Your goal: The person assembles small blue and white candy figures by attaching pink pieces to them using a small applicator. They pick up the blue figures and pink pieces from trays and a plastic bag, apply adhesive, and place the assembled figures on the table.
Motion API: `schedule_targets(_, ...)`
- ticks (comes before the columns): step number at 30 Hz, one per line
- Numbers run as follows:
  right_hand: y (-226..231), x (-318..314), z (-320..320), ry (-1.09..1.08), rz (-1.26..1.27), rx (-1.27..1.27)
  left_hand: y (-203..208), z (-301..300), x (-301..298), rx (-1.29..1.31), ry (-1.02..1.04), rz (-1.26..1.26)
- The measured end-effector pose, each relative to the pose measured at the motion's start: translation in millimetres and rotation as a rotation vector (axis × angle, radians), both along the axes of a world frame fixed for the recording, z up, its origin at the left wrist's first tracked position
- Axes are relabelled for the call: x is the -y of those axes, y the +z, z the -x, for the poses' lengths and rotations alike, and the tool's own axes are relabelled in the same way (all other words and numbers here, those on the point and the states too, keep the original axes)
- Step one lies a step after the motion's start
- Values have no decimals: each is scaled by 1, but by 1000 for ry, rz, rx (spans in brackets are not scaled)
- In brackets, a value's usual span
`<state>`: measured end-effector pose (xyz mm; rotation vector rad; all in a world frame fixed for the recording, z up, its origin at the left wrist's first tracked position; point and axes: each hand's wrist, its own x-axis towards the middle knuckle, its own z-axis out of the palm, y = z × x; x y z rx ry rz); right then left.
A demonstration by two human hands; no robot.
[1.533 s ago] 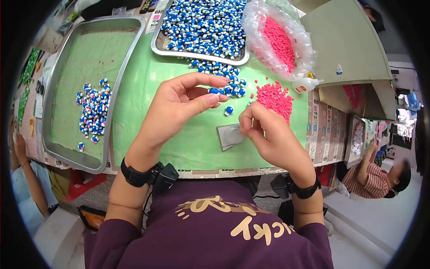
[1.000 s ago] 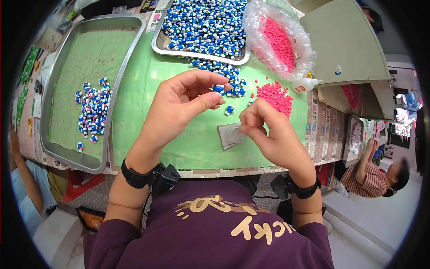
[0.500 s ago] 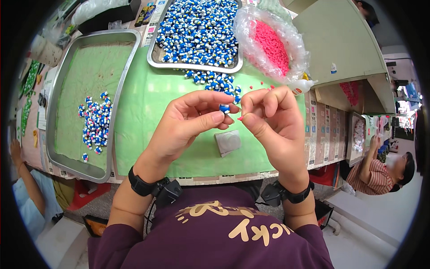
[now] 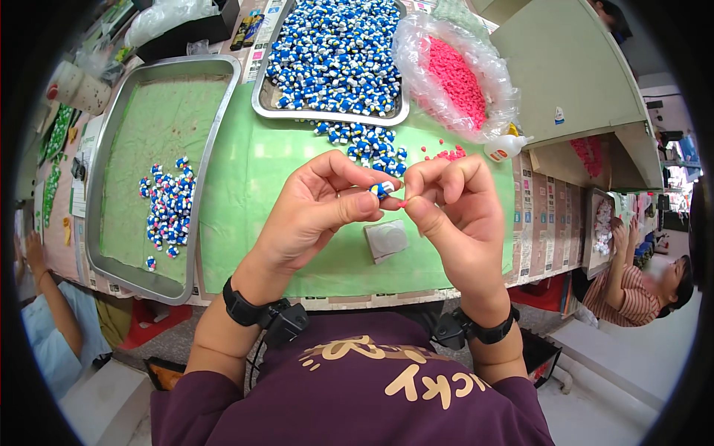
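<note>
Between the thumb and fingers of my left hand is a small blue-and-white figurine. My right hand pinches a tiny pink piece close against the figurine's lower right; whether they touch I cannot tell. Just below my fingers a grey-white square block lies on the green mat. Beyond my hands, loose blue-and-white figurines spill in front of a heaped metal tray. Loose pink pieces lie past my right hand.
At left stands a second metal tray with a cluster of figurines, some with pink on them. A plastic bag of pink pieces, a white bottle and a beige cabinet stand at right. Other people sit on both sides.
My right hand has brought the pink piece up to the figurine, and the figurine has turned to show more white. More pink pieces show past my right hand. The whole view has shifted slightly.
</note>
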<state>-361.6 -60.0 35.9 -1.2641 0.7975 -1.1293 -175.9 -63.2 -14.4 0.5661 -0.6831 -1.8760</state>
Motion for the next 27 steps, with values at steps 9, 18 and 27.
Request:
schedule_targets(9,-12,4,-20,-68,117,11,-1,-2,0,0,43,-6)
schedule_targets(18,0,23,-13,-100,152,28,-5,-55,45,-940,105,-341)
schedule_targets(27,8,11,-12,-85,153,104,24,9,9,66,310,131)
